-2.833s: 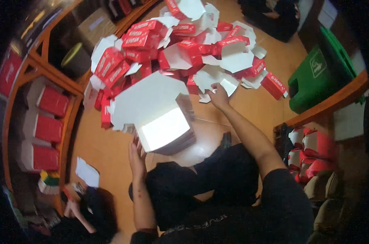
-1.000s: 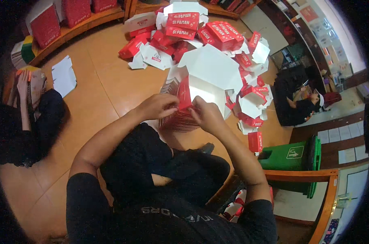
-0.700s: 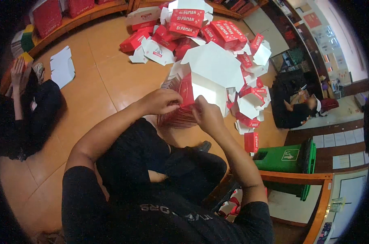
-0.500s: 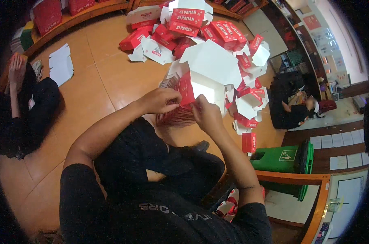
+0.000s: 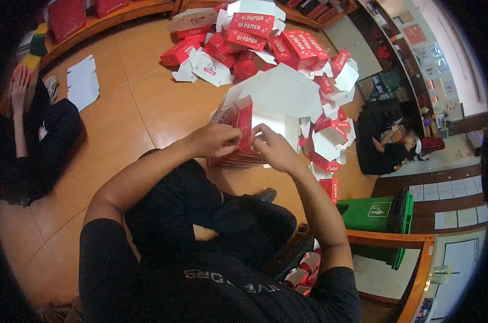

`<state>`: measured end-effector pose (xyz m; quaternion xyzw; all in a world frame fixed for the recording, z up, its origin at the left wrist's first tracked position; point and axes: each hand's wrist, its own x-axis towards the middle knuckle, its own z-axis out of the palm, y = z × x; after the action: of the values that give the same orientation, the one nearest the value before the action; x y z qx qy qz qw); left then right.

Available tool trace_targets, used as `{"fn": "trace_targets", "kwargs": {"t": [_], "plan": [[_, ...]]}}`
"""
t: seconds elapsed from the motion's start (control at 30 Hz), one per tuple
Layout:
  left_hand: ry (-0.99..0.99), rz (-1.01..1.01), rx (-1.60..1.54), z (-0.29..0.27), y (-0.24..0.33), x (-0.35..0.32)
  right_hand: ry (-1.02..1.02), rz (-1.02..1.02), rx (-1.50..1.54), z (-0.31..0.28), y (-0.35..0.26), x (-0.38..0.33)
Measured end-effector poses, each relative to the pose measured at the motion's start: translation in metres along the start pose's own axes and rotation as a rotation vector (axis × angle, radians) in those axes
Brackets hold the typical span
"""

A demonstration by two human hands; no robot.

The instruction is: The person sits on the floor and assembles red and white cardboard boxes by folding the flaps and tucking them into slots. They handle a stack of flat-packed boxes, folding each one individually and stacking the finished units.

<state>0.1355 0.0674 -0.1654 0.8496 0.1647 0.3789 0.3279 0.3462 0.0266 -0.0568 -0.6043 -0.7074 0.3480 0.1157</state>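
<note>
Before me a cardboard box (image 5: 285, 125), red outside and white inside, stands with its large white lid (image 5: 279, 89) raised away from me. It rests on a stack of flat red-and-white box blanks (image 5: 230, 160). At the box's left near corner my left hand (image 5: 216, 141) is closed, its curled fingers at the red side panel (image 5: 245, 126). My right hand (image 5: 279, 149) pinches at the near edge of the same box, a short way to the right. The fingertips partly hide the folded edge between them.
A heap of folded red-and-white boxes (image 5: 249, 32) spreads over the tiled floor behind and to the right. White cardboard sheets (image 5: 82, 83) lie at left, near a seated person (image 5: 50, 126). Another person (image 5: 394, 156) sits far right. A green bin (image 5: 370, 212) stands beside a wooden frame (image 5: 384, 238).
The red side panel stands more upright between my hands, and the white lid sits lower. My right hand has shifted slightly right. The view has moved a little.
</note>
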Motion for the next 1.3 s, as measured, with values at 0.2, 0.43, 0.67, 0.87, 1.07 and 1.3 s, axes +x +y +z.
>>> {"fn": "trace_targets", "kwargs": {"t": [0.2, 0.43, 0.67, 0.87, 1.07, 1.3], "plan": [[-0.028, 0.204, 0.221, 0.007, -0.008, 0.007, 0.131, -0.014, -0.481, 0.012, -0.004, 0.061], [0.128, 0.297, 0.659, -0.002, -0.039, 0.023, -0.024, 0.124, -0.385, -0.001, -0.034, 0.057], [0.182, 0.302, 0.596, 0.003, -0.044, 0.029, -0.144, 0.180, -0.284, -0.003, -0.013, 0.068], [0.155, 0.210, 0.510, 0.008, -0.051, 0.025, -0.179, 0.337, -0.044, -0.015, -0.023, 0.066], [0.116, 0.142, 0.421, 0.004, -0.050, 0.021, 0.000, 0.227, -0.071, -0.003, -0.023, 0.052], [0.505, -0.577, -0.189, 0.039, 0.005, 0.047, 1.016, -0.044, 0.186, -0.035, 0.118, -0.023]]}}
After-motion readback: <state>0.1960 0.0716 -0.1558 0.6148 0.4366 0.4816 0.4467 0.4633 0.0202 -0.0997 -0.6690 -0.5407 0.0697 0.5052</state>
